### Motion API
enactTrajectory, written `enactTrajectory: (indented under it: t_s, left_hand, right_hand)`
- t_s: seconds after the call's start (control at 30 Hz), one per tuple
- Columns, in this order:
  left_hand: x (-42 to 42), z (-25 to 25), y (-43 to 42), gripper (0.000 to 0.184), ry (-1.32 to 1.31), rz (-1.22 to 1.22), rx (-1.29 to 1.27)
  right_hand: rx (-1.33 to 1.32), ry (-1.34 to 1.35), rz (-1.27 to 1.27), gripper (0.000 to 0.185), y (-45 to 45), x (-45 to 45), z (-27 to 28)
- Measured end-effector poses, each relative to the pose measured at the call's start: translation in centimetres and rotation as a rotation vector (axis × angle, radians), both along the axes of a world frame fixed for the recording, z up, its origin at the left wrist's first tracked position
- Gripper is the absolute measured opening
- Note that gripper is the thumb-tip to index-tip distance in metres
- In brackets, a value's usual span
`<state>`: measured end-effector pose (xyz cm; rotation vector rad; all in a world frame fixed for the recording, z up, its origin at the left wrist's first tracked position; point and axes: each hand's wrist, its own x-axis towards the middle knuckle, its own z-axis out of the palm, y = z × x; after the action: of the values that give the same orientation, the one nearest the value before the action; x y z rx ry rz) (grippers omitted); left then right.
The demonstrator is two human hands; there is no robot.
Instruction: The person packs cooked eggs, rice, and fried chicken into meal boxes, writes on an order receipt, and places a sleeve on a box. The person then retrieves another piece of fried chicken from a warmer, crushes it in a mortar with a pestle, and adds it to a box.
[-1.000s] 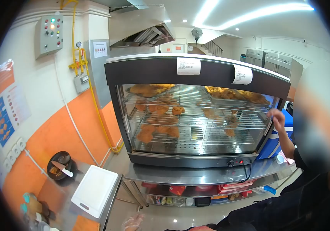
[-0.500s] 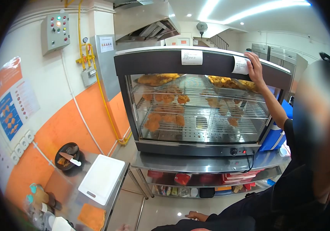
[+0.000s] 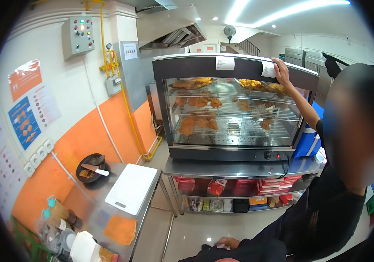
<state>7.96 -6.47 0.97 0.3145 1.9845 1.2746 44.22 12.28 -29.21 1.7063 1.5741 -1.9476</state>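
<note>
On my feed, the display cabinet point(image 3: 247, 66) stands mid-scene, and a co-worker's hand point(image 3: 281, 72) touches the right part of its top edge, so most of the cabinet lies below and to the left of that hand. Its long axis runs left to right, with the front facing near. The hand bends over the edge beside a paper slip point(image 3: 268, 69), fingers resting rather than wrapped round anything I can see; the forearm point(image 3: 301, 104) slants down to the right. A lower hand point(image 3: 229, 243) shows near, curled; I can't tell what, if anything, it holds. The wearer's own hands are outside my view, their state unknown to me. A steel table point(image 3: 235, 167) carries the cabinet. Near left, a white cutting board point(image 3: 131, 187) lies by an orange cloth point(image 3: 120, 229).
</note>
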Motion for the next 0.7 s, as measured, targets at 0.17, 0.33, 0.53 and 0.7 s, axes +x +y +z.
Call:
enactTrajectory:
  t_s: [0.17,0.33,0.53,0.7]
  left_hand:
    - [-1.7,-1.3,-5.6,0.062,-0.127,0.159,0.099]
    - [-3.4,-2.8,-11.6,0.062,-0.236,0.341,0.191]
    - [-5.1,-6.1,-20.6,0.062,-0.354,0.607,0.294]
    - [-5.0,-10.6,-31.6,0.063,-0.413,0.92,0.417]
  right_hand:
    - [0.198,0.169,-0.229,0.041,0.7,-11.0,6.0]
    - [0.289,0.345,-0.12,0.04,-4.7,-18.0,10.6]
    - [0.073,0.464,0.114,0.051,-10.1,-21.2,13.9]
    - [0.096,0.447,0.549,0.066,-12.4,-24.3,17.1]
